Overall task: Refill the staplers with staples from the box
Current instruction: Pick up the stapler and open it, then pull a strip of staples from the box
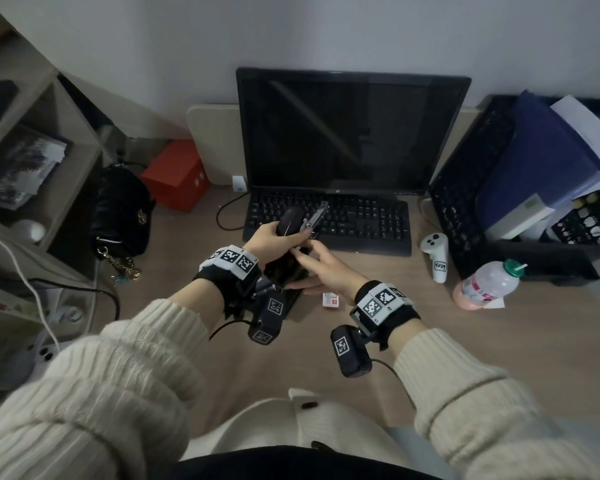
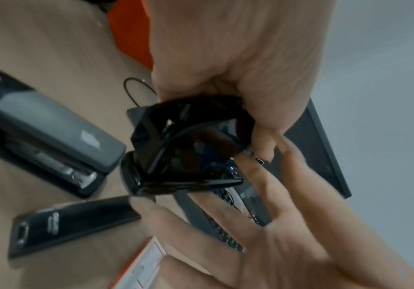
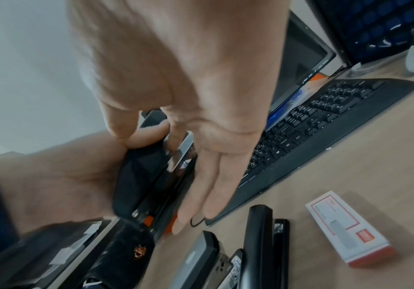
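We hold one black stapler point(image 1: 293, 233) raised above the worktop point(image 1: 499, 341), in front of the keyboard point(image 1: 361, 220). The left hand point(image 1: 267, 242) is wrapped around its body, and the stapler is hinged open, with the metal magazine point(image 1: 315, 216) pointing up and away. The right hand point(image 1: 321, 268) has its fingers point(image 3: 201, 195) extended along the stapler's side, with the thumb point(image 3: 119, 117) and a fingertip at the metal rail; whether it is pinching a strip of staples we cannot tell.

Two further staplers lie on the worktop beneath the hands: a grey stapler point(image 2: 52, 133) and a second black stapler point(image 2: 72, 223), both closed as far as the wrist views show. The staple box point(image 3: 349, 230) lies on the worktop just to the right of them, well clear of the hands; its end appears closed, though blur prevents confirmation.

We judge the task to be at an early stage: the first stapler is opened for loading, and no stapler can be confirmed as refilled. Loading and closing this unit, and then servicing the two on the worktop, appear to remain
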